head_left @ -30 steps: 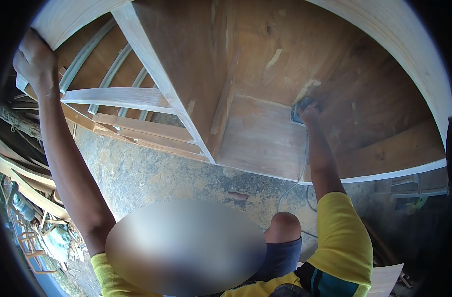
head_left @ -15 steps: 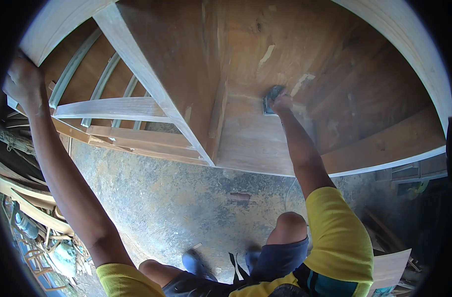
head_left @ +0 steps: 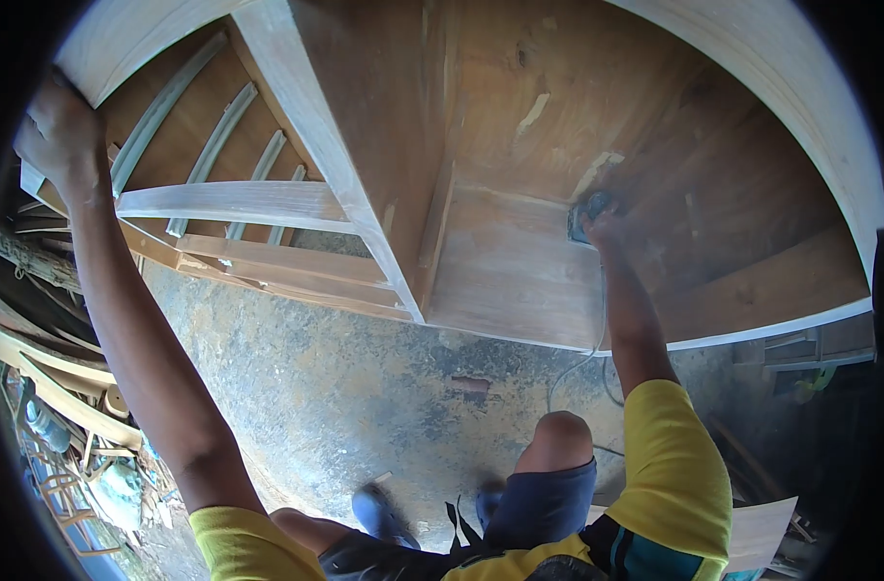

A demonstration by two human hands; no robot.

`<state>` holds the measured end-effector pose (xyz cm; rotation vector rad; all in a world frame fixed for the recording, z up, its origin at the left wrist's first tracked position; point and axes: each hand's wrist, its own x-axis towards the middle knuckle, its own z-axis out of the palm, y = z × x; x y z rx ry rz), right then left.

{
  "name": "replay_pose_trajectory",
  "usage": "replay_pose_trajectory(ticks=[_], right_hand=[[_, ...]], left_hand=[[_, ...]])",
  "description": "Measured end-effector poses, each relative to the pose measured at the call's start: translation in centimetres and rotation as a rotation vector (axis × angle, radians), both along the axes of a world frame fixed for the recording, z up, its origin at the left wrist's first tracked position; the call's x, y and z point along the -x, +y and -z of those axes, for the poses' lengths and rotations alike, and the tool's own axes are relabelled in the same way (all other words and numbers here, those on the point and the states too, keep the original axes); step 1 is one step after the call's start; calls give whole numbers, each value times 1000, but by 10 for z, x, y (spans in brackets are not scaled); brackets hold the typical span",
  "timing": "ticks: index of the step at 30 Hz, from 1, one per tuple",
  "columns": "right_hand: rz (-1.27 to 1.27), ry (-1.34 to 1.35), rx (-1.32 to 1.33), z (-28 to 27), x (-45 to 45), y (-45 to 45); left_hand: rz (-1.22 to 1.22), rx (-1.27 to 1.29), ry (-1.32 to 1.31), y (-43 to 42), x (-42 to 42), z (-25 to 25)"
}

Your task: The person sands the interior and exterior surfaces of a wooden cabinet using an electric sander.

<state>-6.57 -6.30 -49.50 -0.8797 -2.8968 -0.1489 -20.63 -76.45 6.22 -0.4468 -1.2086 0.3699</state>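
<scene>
Inside a large wooden cabinet [head_left: 519, 261], my right hand [head_left: 602, 227] is closed around a dark corded sander [head_left: 585, 215]. The sander rests where the pale lower panel meets the brown panel, near a light filler patch. Its cord trails down over the cabinet's edge. At the upper left, my left hand [head_left: 62, 131] is closed on the corner of the cabinet's pale frame [head_left: 137, 48]; its fingertips are partly hidden.
A pale divider post [head_left: 316, 126] and slatted framework [head_left: 239, 201] stand left of centre. Wood scraps [head_left: 64, 387] lie piled at the far left. A loose board [head_left: 762, 533] is at the lower right. The cord [head_left: 568, 373] crosses the concrete floor [head_left: 365, 368].
Over the last half second, my right hand and the sander have moved right along the panel joint, after an earlier position further left. My left hand keeps its grip on the frame while the view shifts slightly.
</scene>
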Motion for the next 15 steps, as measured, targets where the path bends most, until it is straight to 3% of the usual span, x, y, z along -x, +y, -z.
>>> replay_pose_trajectory(ticks=[5,7,9,12,14,15], right_hand=[[-58,25,6,1,45,-52],[-66,-10,14,-15,69,-90],[-5,34,344,-26,91,-124],[-13,95,399,-31,122,-177],[-7,70,415,-42,136,-216],[0,50,428,-47,143,-231]], left_hand=[[198,-146,-73,-4,10,2],[93,-122,18,12,0,6],[116,-123,15,15,-2,7],[143,-124,29,31,-10,8],[919,-238,-367,51,-16,9],[916,-238,-365,54,-21,10]])
